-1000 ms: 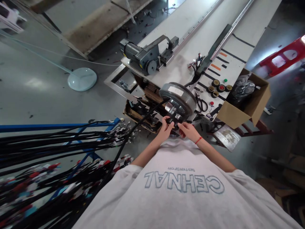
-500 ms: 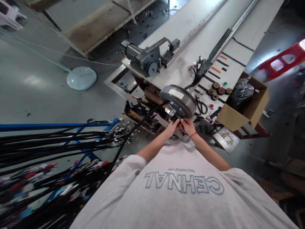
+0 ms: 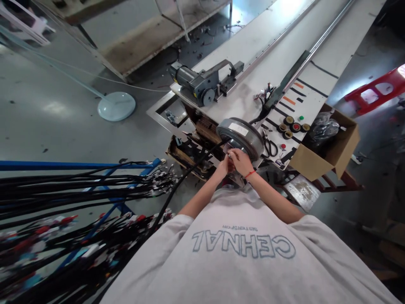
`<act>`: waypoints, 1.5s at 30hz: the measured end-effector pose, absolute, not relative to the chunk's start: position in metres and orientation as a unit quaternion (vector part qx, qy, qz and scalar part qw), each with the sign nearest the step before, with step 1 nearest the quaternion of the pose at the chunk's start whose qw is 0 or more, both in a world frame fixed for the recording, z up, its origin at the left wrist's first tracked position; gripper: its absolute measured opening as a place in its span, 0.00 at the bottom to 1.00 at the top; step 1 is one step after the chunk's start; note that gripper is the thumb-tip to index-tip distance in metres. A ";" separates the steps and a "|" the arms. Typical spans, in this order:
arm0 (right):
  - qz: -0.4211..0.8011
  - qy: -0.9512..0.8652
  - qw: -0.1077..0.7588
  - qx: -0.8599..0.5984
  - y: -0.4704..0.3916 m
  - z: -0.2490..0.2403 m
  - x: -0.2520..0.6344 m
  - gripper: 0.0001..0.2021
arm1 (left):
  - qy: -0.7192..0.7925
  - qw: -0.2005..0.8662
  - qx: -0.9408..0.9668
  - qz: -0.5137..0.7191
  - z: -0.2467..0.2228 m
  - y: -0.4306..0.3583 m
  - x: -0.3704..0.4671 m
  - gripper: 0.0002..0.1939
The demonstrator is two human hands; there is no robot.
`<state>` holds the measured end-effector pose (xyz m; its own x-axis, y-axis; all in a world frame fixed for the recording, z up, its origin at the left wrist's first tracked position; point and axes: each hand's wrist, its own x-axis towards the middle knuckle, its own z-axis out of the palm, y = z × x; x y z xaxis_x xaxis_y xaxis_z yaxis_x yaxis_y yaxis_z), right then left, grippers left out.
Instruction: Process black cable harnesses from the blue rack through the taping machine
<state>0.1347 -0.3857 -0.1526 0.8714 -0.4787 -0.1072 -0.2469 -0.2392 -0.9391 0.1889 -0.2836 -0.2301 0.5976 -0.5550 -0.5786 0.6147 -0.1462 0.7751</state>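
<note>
My left hand [image 3: 223,165] and my right hand [image 3: 241,162] meet in front of my chest, at the near side of a grey round drum-like part [image 3: 253,137] with a white label. Fingers of both hands are closed together in a pinch; whatever lies between them is too small and covered to make out. The right hand, wearing a red wrist cord, partly hides the drum's lower front. A long black cable [image 3: 182,177] runs from the drum down past my left arm. Black-handled scissors [image 3: 271,148] lie to the drum's right.
Several tape rolls [image 3: 287,134] and a red button [image 3: 282,146] are on the white bench [image 3: 236,99]. A motor unit [image 3: 193,82] is mounted at its left. An open cardboard box [image 3: 308,164] stands right. Black cable bundles hang on a blue rack [image 3: 104,169] at left.
My right hand has moved left and up, over the drum's near side, and now overlaps my left fingers. The metal piece seen there earlier is mostly covered. The view has shifted slightly.
</note>
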 end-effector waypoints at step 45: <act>-0.060 0.226 0.609 -0.758 -0.392 -0.152 0.074 0.08 | -0.585 -0.014 0.777 -0.234 -0.129 -0.309 0.259 0.18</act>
